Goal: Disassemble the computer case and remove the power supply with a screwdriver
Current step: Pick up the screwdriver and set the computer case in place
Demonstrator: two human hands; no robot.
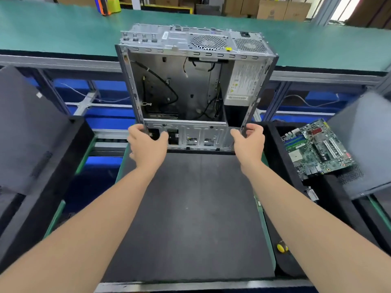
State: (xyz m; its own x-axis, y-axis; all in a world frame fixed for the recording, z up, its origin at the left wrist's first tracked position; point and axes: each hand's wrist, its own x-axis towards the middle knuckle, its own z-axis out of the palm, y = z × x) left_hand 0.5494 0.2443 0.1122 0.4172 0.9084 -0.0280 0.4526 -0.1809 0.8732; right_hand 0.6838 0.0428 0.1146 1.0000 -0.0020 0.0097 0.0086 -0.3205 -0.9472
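An open grey metal computer case (190, 85) lies between the dark mat and the green bench, its open side facing me, its rear panel on top. The power supply (243, 81) with a white label sits in its upper right corner, loose black cables beside it. My left hand (146, 142) grips the case's near left corner. My right hand (248, 140) grips the near right corner. A screwdriver with a yellow handle (281, 247) lies at the mat's right edge, partly hidden by my right forearm.
A dark work mat (190, 218) lies in front of me. A green motherboard (317, 149) rests in a black tray on the right. Dark panels (31, 127) lean at left and right. A green bench (63, 30) runs behind, with cardboard boxes beyond.
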